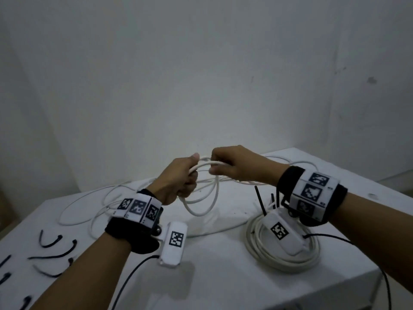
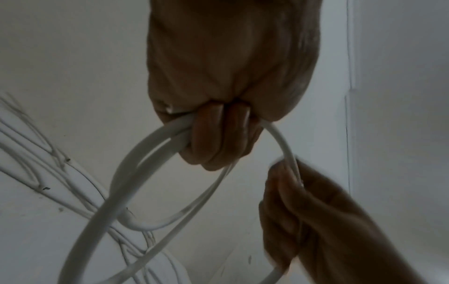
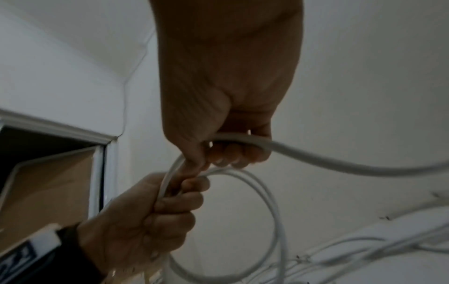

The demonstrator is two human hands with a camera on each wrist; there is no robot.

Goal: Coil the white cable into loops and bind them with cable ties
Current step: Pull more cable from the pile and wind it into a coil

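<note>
My left hand (image 1: 181, 175) grips a small bundle of white cable (image 1: 207, 198) loops held above the table; the loops hang below the fist (image 2: 218, 134). My right hand (image 1: 232, 166) sits close beside it and curls round a strand of the same cable (image 3: 316, 159), which trails off to the right. Slack cable (image 1: 93, 198) sprawls across the white table (image 1: 212, 276) behind and to the left. Several black cable ties (image 1: 53, 253) lie at the table's left front.
A finished white coil (image 1: 281, 249) with black ties (image 1: 260, 200) sticking up lies at the right, under my right wrist. Black wires run from both wrist cameras. A white wall stands close behind the table. A dark opening (image 3: 36, 153) shows in the right wrist view.
</note>
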